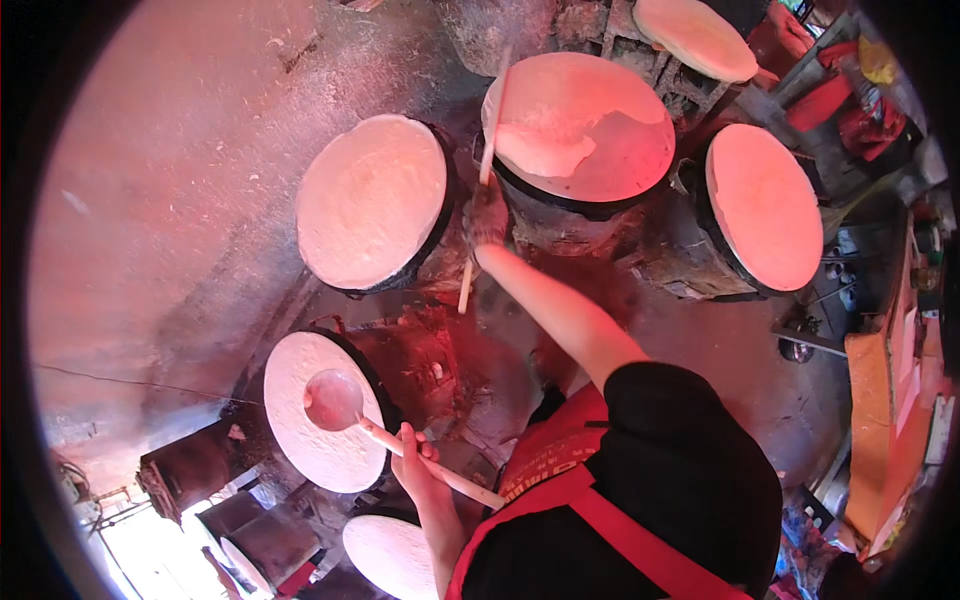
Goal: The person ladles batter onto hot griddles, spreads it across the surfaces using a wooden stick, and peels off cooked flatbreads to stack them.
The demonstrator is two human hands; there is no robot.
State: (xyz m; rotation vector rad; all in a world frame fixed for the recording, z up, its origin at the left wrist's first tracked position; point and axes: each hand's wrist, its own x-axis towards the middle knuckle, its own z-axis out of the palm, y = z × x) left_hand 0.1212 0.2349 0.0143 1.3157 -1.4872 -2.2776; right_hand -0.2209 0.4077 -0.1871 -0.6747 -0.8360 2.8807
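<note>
My left hand grips the wooden handle of a ladle. The ladle's round bowl is over a round griddle coated with pale batter or flatbread; whether it touches cannot be told. Wearing a dark glove, my right hand holds a long flat wooden stick. The stick's far part crosses the left rim of another griddle. On that griddle a thin pale flatbread covers only part of the dark surface, its edge uneven. To the left of the stick is a fully covered griddle.
More pale-covered griddles stand at right and bottom, on drum-like stoves. A round flatbread lies at the top. A stained wall rises at left. Metal drums lie near a bright opening. An orange-sided table is at right.
</note>
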